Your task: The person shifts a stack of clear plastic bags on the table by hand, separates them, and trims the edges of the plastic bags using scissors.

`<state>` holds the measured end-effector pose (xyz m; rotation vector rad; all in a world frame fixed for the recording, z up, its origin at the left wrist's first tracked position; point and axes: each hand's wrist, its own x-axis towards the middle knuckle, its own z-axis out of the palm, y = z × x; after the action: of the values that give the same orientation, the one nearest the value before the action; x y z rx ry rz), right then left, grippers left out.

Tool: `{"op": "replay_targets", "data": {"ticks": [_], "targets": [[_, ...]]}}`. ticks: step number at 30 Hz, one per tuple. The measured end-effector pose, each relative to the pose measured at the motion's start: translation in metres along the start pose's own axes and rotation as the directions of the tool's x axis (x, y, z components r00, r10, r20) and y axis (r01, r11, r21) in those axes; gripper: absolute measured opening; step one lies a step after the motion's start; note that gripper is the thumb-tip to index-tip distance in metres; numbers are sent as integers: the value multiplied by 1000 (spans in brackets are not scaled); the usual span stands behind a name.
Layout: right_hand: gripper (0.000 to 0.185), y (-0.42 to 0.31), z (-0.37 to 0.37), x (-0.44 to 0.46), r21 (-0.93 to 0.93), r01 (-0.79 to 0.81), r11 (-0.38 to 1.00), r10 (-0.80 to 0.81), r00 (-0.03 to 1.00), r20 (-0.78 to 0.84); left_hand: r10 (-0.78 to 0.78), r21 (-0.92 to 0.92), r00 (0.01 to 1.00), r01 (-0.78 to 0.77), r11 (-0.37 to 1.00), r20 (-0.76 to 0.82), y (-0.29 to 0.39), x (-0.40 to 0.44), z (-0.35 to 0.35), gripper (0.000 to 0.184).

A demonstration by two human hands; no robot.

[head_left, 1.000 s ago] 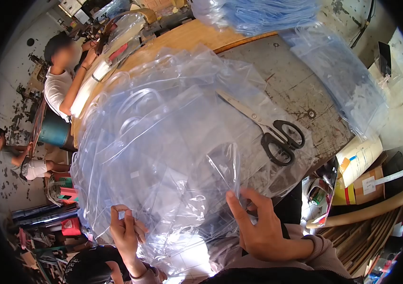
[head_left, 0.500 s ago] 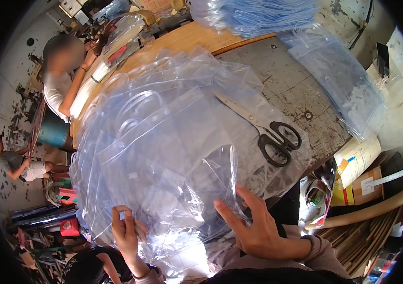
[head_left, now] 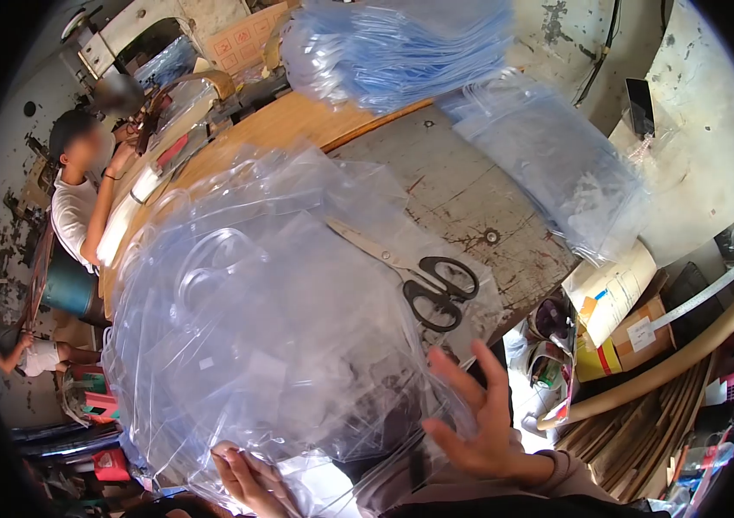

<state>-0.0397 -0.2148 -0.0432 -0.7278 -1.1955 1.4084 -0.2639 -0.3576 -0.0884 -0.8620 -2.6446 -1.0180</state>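
A spread pile of clear plastic bags (head_left: 237, 337) with looped handles covers the near part of the table. At its lower edge, my left hand (head_left: 250, 485) has its fingers bent and closed on a clear plastic bag; part of the hand shows through the film. My right hand (head_left: 483, 427) is raised at the pile's right edge, fingers spread, with loose film beside the fingertips and nothing held. Just beyond that hand, scissors (head_left: 410, 281) with black handles lie on the bags, slightly parted, blades pointing to the far left.
Stacked bluish plastic bags (head_left: 401, 52) stand at the back, and more flat bags (head_left: 548, 155) lie at the right over the worn table (head_left: 470, 216). A person (head_left: 82, 190) sits at the far left; another is partly visible. A cardboard box (head_left: 643, 332) stands at right.
The view has shifted, so the table and scissors appear lower and further left. A bag edge has come down towards my body with my left hand. My right hand's fingers have spread and lifted.
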Motion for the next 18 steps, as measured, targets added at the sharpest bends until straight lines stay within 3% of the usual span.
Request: {"op": "replay_targets", "data": {"ticks": [1,2,3,4,6,7,8,9,11,13,15,17,18], "targets": [[53,1,-3,5,-130,3,992,-12,998,-63,-140,-382,990,135,914,14,15,-5,-1,20],[53,-1,-10,12,-131,6,991,-15,998,-61,-261,-700,962,240,673,79,36,-7,-3,16],[46,-4,-20,20,-266,-19,964,8,999,-44,-340,-901,922,296,317,183,53,-10,-3,12],[40,-6,-31,27,-393,-38,919,29,999,-30,-329,-848,934,287,446,143,67,-14,0,4],[31,-7,-53,38,-511,211,833,-268,963,-39,-195,-762,967,250,597,165,74,-30,4,14],[25,-9,-68,43,-592,250,766,-380,919,-104,-26,-737,987,133,663,156,74,-35,7,21],[19,-17,-79,57,-537,342,771,-481,865,-141,72,-740,995,0,672,66,97,-36,13,26],[18,-30,-84,67,-378,358,854,-486,809,-331,68,-739,996,2,673,65,104,-38,17,26],[23,-62,-118,91,-482,328,813,-535,748,-394,228,-782,882,213,586,412,114,-44,25,20],[30,-85,-166,118,-508,361,782,-594,679,-432,305,-778,800,289,558,516,122,-53,26,13],[36,-109,-227,143,-549,213,808,-510,720,-471,321,-756,755,332,564,572,122,-56,26,9],[43,-121,-299,166,-385,205,900,-385,787,-482,619,-766,679,-128,630,396,122,-50,26,3],[43,-123,-345,174,-386,207,899,-385,794,-471,611,-765,688,-124,632,393,123,-47,26,3]]}}
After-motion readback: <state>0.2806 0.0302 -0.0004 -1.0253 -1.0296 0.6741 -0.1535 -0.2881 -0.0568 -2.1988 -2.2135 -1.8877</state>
